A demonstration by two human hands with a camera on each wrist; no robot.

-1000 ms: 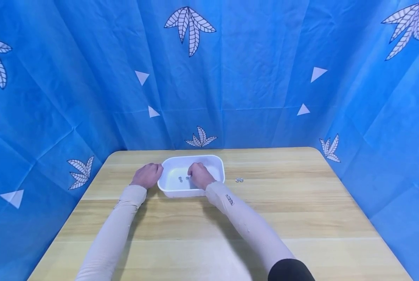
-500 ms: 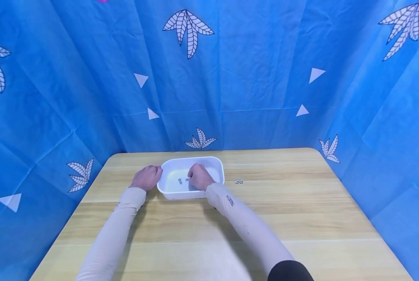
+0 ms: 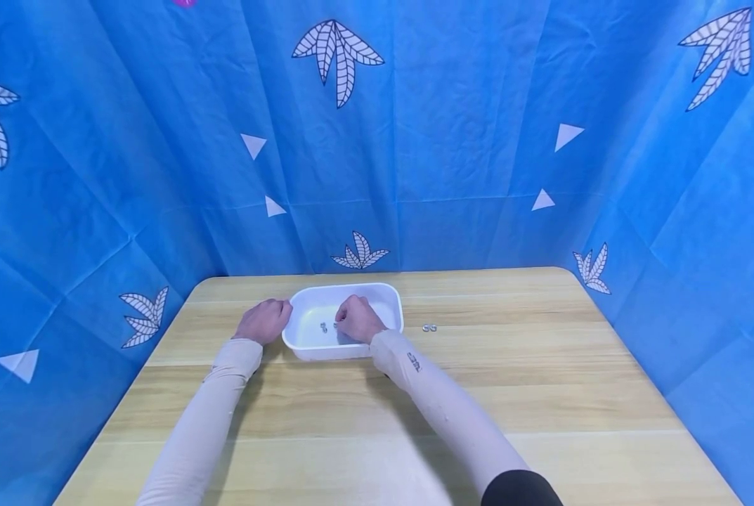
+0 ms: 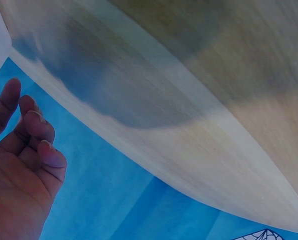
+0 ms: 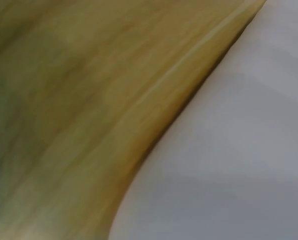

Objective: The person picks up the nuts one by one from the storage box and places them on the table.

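Note:
A white tub (image 3: 301, 353) stands at the back of the table. In the head view my left hand (image 3: 264, 321) grips its left rim; the left wrist view shows that hand's curled fingers (image 4: 51, 155) beside a corner of the tub. My right hand (image 3: 359, 320) reaches over the near rim, its fingers pinched at a small shiny metal piece, apparently a nut (image 3: 335, 325), on the tub floor. Its fingertips are partly hidden. Left of it inside the tub lie a couple of similar metal nuts (image 3: 324, 327). The right wrist view shows only blurred wood and white surface.
Two more shiny metal nuts (image 3: 430, 328) lie side by side on the wooden table (image 3: 541, 379), right of the tub. A blue curtain (image 3: 452, 140) with white leaves hangs around the back and sides.
The right fingertips have moved slightly left and down, onto the nearest nut in the tub. The left hand stays at the rim. The head view has tipped up slightly.

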